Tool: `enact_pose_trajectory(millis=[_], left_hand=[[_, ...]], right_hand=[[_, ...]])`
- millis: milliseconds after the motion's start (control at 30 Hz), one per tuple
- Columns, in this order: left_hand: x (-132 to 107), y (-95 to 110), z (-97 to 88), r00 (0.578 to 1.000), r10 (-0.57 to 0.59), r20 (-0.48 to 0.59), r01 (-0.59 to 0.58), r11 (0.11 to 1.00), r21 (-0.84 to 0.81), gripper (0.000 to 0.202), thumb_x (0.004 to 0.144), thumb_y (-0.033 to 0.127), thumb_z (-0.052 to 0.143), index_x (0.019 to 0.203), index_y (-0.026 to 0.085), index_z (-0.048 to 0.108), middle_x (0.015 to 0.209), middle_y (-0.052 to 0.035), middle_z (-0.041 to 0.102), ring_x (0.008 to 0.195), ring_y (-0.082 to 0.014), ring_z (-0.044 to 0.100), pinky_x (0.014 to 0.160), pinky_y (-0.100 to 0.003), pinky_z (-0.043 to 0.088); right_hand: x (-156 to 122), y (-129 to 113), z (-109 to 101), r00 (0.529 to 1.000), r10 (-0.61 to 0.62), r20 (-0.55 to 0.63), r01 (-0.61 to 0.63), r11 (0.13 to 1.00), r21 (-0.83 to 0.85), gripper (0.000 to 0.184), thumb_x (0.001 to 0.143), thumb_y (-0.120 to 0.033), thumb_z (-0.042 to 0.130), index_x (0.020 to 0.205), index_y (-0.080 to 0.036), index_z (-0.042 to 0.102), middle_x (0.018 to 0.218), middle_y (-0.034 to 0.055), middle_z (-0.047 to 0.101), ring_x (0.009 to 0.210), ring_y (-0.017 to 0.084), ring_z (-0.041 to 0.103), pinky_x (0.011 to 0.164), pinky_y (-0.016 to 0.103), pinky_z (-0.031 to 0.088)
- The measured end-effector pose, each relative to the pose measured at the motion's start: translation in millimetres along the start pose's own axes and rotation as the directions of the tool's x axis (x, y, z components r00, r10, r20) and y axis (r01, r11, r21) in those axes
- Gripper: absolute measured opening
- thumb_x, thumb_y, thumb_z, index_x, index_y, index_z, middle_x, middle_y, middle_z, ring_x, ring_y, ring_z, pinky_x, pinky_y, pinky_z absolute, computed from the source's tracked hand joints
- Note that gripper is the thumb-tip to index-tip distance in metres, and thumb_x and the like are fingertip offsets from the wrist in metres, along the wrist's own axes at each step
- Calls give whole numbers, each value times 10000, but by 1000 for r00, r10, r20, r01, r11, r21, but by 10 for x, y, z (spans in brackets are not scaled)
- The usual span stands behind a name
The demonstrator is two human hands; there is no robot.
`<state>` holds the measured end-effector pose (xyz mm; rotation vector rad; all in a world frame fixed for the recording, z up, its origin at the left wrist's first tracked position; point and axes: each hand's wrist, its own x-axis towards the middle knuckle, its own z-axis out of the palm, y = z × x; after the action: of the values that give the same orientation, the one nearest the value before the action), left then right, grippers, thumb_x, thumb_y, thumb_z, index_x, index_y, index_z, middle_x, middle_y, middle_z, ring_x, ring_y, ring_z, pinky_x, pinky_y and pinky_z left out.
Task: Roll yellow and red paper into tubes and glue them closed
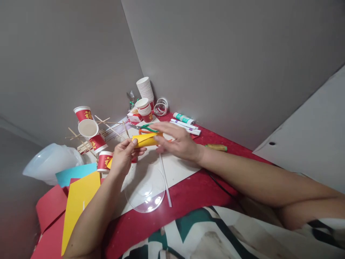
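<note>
A folded piece of yellow paper (147,139) is held above the white sheet (178,169) on the red table (194,190). My left hand (122,157) pinches its left end between thumb and fingers. My right hand (175,141) lies along its right end, fingers stretched out over it and thumb beneath. Green-handled scissors (145,127) lie just behind the paper. A clear plastic lid (145,190) and a clear straw (165,180) lie below the hands.
Red paper cups (83,113) with wooden sticks (107,126) stand at left, stacked cups (145,90) in the corner. Markers and a glue stick (184,124) lie at the back. Yellow (78,205), blue and red paper sheets, and a plastic bag (51,162), sit left.
</note>
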<state>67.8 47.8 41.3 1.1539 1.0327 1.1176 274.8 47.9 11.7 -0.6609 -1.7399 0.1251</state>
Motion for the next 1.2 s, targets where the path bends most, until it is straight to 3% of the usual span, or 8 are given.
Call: enact_pose_trajectory(millis=[100,267,433,533,633,700,833,1200], left_hand=[[8,27,-15,997,63,-55,-65,997,-30,465,591,430,914,829,154,624,738,0,736,618,-140,739,602,-204,587],[-74,269,-57,943,301,-140,-302,953,17,406,611,413,902,797,161,643,694,13,719,625,-152,739,608,-226,601],[-293,593,-217,887,403,-226,-363,910,199,332,658,420,869,797,184,681,721,7,734,629,-139,728,575,-205,575],[-506,509,-326,868,455,-201,-336,835,436,258,769,426,792,792,183,709,670,9,712,606,-136,702,567,-215,555],[-703,193,-395,766,641,57,-448,468,762,235,896,336,681,737,164,700,626,1,677,555,-103,622,527,-196,474],[-774,-53,-422,593,691,414,-597,32,802,184,922,232,642,758,162,685,645,-10,666,581,-105,602,559,-211,461],[-758,-378,-448,397,383,834,-625,-553,551,168,950,110,527,880,142,676,762,-73,694,700,-174,626,660,-302,480],[-658,-521,-516,505,89,859,-675,-580,457,230,952,88,451,907,130,673,749,-81,654,662,-198,581,584,-334,413]], right_hand=[[77,-30,-89,944,282,-172,-259,955,143,257,955,-384,578,1008,-187,734,1006,79,765,933,186,699,832,348,567],[108,4,-51,796,603,56,-576,726,375,426,883,-555,622,729,-164,691,618,10,656,558,106,583,545,234,486],[107,-50,8,684,697,217,-716,582,387,249,879,-386,647,762,-168,676,666,11,673,545,100,590,535,225,490],[141,-137,-14,645,570,509,-720,677,153,168,867,-284,619,778,-159,687,705,28,695,600,137,623,576,258,482],[139,-238,-25,593,391,704,-425,895,-139,184,877,-259,590,826,-156,734,787,50,732,731,171,654,668,277,454],[87,-307,-22,546,403,734,-253,915,-314,218,898,-280,570,905,-173,760,866,65,759,781,191,666,669,281,425],[-143,-419,-56,554,499,666,-160,849,-504,278,942,-336,538,1038,-200,760,970,92,775,859,229,693,664,287,421],[-821,-547,-125,710,324,625,-97,924,-369,277,977,-287,511,1044,-138,735,1019,128,747,978,283,671,861,414,494]])
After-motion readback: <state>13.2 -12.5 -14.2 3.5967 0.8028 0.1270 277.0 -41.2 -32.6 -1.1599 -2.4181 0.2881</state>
